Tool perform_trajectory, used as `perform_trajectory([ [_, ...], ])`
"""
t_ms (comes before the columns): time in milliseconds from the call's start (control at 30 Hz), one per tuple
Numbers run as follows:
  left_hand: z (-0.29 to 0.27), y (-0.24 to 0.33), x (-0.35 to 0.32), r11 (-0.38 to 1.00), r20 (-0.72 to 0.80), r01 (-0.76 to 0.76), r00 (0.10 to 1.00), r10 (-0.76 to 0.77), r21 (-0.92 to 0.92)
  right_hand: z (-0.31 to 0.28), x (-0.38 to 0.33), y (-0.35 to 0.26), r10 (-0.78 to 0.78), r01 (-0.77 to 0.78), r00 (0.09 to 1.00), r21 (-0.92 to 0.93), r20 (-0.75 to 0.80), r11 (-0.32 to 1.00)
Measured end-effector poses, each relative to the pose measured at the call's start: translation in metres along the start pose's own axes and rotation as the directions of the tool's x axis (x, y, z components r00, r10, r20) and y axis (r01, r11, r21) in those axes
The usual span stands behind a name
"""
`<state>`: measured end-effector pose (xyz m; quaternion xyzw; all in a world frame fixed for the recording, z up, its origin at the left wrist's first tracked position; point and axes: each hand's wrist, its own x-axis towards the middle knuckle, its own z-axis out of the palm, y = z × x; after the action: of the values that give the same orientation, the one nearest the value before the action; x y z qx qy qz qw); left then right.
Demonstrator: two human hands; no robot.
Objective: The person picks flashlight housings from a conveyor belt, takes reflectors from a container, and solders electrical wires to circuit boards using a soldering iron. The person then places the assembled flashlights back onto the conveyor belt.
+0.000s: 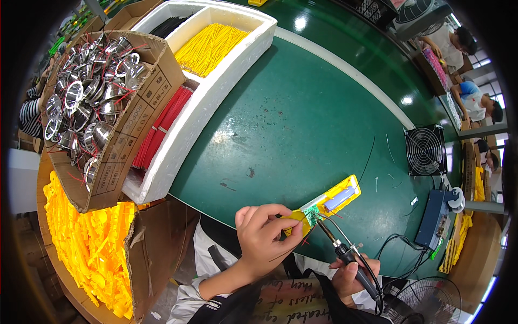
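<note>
My left hand (263, 237) is closed on the near end of a yellow plastic housing (355, 184), which lies tilted over the green table. A small green circuit board (311, 214) and a blue cylindrical battery (340, 199) sit inside it. Wrapped in my right hand (353, 276) is the handle of a soldering iron (345, 254), with a thin metal tube (340, 229) fixed alongside. The iron's tip is at the board; whether it touches I cannot tell. Short red and dark wires show near my left fingers, whose tips are partly hidden.
Left, a white foam tray (216, 81) holds yellow, red and black wires, beside a cardboard box (132, 121) of shiny reflector cups. Below is a carton of yellow plastic parts (89, 251). Right are a small black fan (425, 150), a blue soldering station (433, 218), cables and a solder spool (457, 200).
</note>
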<state>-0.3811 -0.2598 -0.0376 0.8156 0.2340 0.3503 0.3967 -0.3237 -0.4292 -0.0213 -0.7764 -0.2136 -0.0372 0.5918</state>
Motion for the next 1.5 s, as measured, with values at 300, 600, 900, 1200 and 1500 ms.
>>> perform_trajectory([
  [300, 0.001, 0.0, -0.001, 1.0, 0.009, 0.009, 1.0, -0.009, 0.022, -0.009, 0.002, -0.015, -0.046, 0.039, 0.995, -0.078, -0.089, 0.996],
  [600, 0.002, -0.001, -0.003, 0.998, 0.001, -0.012, 1.0, 0.012, 0.068, -0.035, 0.02, 0.004, -0.076, 0.093, 0.946, 0.038, -0.316, 0.995],
  [900, 0.012, -0.001, -0.01, 0.999, -0.063, -0.004, 0.998, 0.008, 0.053, -0.051, 0.038, 0.03, -0.052, 0.094, 0.918, 0.088, -0.394, 0.992],
  [1200, 0.013, 0.021, -0.016, 0.986, -0.01, 0.093, 0.996, -0.092, 0.136, -0.066, 0.05, 0.047, -0.032, 0.104, 0.918, 0.162, -0.396, 0.981],
  [1500, -0.006, 0.017, -0.018, 0.923, 0.257, -0.296, 0.938, 0.233, 0.244, -0.068, 0.051, 0.054, -0.024, 0.082, 0.914, 0.127, -0.404, 0.988],
])
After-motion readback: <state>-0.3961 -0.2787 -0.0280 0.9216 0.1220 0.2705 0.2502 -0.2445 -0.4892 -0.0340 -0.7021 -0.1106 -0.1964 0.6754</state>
